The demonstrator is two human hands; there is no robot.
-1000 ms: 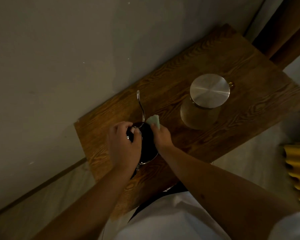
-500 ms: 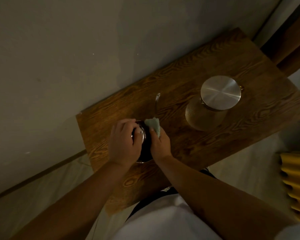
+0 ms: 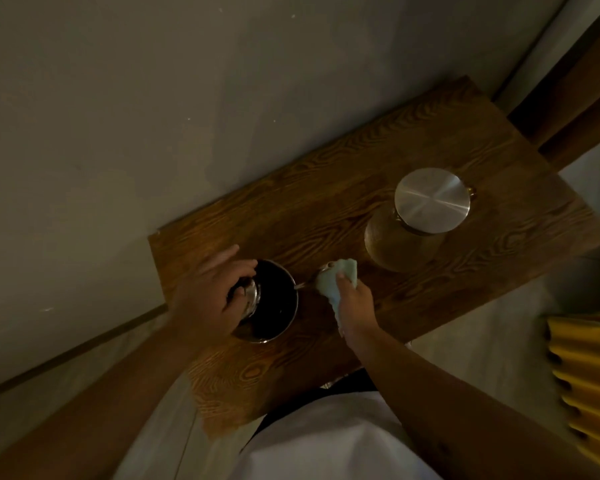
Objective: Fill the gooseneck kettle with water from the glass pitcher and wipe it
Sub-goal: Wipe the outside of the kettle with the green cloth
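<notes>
The dark gooseneck kettle (image 3: 274, 303) stands on the left part of the wooden table (image 3: 326, 209), its spout pointing right. My left hand (image 3: 210, 292) rests on the kettle's left side, fingers over its shiny lid or handle. My right hand (image 3: 354, 306) grips a pale green cloth (image 3: 336, 282) wrapped around the spout, which is mostly hidden by it. The glass pitcher (image 3: 406, 237) with a round metal lid stands to the right, apart from both hands.
A grey wall (image 3: 153, 116) runs along the table's far edge. A brown post (image 3: 575, 98) rises at the upper right. Yellow ribbed material (image 3: 589, 375) lies at the right edge. My white shirt fills the bottom.
The kettle has been turned, so its spout now points right instead of away. My right hand with the cloth has moved from the kettle's body out to the spout.
</notes>
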